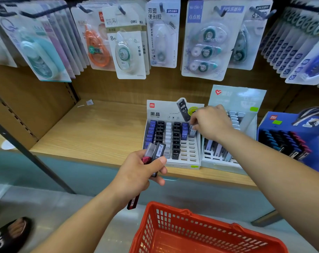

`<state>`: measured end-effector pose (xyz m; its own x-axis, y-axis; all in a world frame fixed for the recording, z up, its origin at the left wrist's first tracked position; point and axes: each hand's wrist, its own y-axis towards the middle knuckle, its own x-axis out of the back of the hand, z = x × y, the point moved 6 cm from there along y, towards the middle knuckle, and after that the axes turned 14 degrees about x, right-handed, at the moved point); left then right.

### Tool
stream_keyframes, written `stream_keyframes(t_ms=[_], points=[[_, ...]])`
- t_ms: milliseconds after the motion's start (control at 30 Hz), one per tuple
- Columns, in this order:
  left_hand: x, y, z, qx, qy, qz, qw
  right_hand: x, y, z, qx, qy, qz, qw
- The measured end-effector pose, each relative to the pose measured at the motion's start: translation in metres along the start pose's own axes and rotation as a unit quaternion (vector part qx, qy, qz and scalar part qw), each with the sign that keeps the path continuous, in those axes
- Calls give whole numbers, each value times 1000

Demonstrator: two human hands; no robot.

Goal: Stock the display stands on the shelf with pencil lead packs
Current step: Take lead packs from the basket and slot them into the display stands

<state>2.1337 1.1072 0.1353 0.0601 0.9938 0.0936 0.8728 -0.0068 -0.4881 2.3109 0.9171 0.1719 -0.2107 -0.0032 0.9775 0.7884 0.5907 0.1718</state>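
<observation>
Nearest the person sits a red basket point(175, 232), and above it the left hand point(136, 173) grips a small bunch of pencil lead packs point(156, 152) at the front edge of the wooden shelf point(91, 128). Farther in, the right hand point(210, 123) appears to pinch a grey pack point(192, 132) in the rightmost row of the white display stand point(189, 154), whose left rows are full. A pale stand point(237, 105) and a blue stand point(282, 126) stand beside it, under hanging correction tapes point(127, 48).
</observation>
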Motion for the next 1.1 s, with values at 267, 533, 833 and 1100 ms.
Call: stream_keyframes(t_ms=[267,533,833,1100], points=[[2,1,1,3,-4,-8,1000,-2,-5,-1,6,2,-13,1000],[-12,-6,-8,-15,0,-12,1000,51,-30,25,21,112,-87,990],[-49,-20,-19,-39,4,37,999,65,-98,71,19,499,-16,866],[-44,-22,-25,-78,-46,-23,996,60,-142,53,-78,634,-72,766]])
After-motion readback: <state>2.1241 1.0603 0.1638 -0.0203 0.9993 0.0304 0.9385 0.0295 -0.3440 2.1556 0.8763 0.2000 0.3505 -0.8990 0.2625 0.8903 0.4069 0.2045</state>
